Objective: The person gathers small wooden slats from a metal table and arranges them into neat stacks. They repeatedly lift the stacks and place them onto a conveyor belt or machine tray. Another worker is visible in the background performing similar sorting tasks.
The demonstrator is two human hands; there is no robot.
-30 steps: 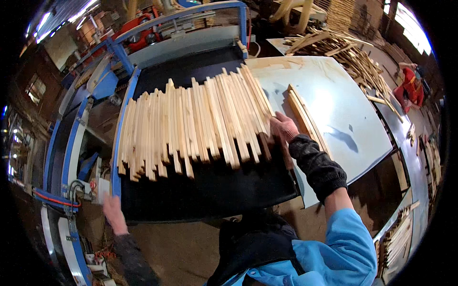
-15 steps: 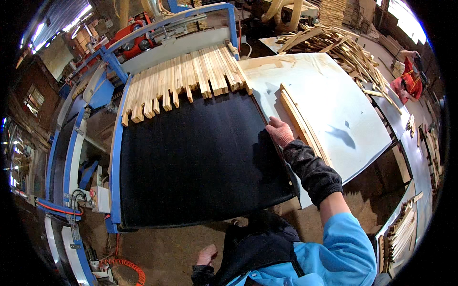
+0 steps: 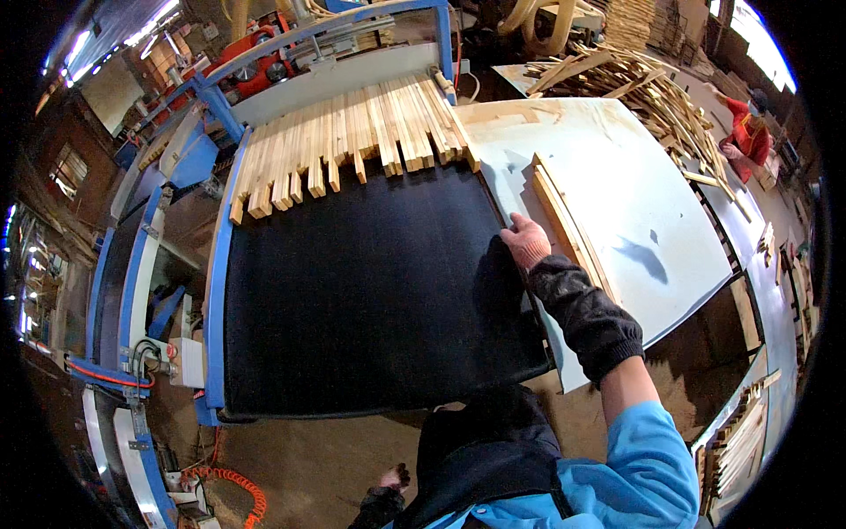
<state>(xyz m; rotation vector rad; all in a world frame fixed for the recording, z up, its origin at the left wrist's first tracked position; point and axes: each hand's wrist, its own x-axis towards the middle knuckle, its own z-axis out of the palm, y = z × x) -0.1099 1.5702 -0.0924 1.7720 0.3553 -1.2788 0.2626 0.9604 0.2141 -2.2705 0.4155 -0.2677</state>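
My right hand rests on the right edge of the black conveyor belt, thumb apart from the fingers, with no object visible in it. Just to its right, a pair of long wooden strips lies on the pale sheet-topped table. Low beside my legs hangs my left hand, fingers loosely bent and apart, touching nothing that I can see. Across the far part of the belt, many pale wooden strips lie side by side, their near ends uneven.
A blue machine frame spans the belt's far end. Loose wood is heaped at the back right, near a person in red. A control box with a red button and a coiled orange hose are at the left.
The view has shifted slightly. My right hand stays at the belt edge, and my left hand has turned a little at my side. The person in red has straightened and stretched out an arm.
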